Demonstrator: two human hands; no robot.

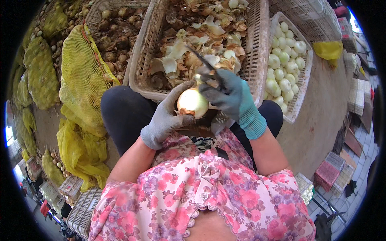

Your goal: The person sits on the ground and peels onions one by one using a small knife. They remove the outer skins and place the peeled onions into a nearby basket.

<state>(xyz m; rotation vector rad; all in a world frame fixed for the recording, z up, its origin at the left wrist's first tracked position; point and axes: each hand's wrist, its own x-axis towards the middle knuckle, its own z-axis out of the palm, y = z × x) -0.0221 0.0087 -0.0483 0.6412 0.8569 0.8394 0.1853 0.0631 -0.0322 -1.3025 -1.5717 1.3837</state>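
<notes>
An onion [193, 103], mostly bare and pale with a brown patch at its lower end, sits between the thumb and fingers of my left hand [164, 120], which wears a grey glove. My right hand [229, 93], in a teal and grey glove, grips a knife [203, 58] with a dark blade pointing up and to the left. The right fingers are close against the onion's upper right side; whether they touch it is blurred. Both hands are over my lap, at the near end of a plastic crate [254, 57] of onion skins [208, 39].
Peeled onions [285, 66] fill a white crate [301, 99] at the right. Unpeeled onions [122, 42] lie in a crate at the upper left. A yellow mesh sack [83, 81] stands by my left knee, with an empty-looking yellow net [80, 144] below it. Stacked crates [307, 19] stand at the upper right.
</notes>
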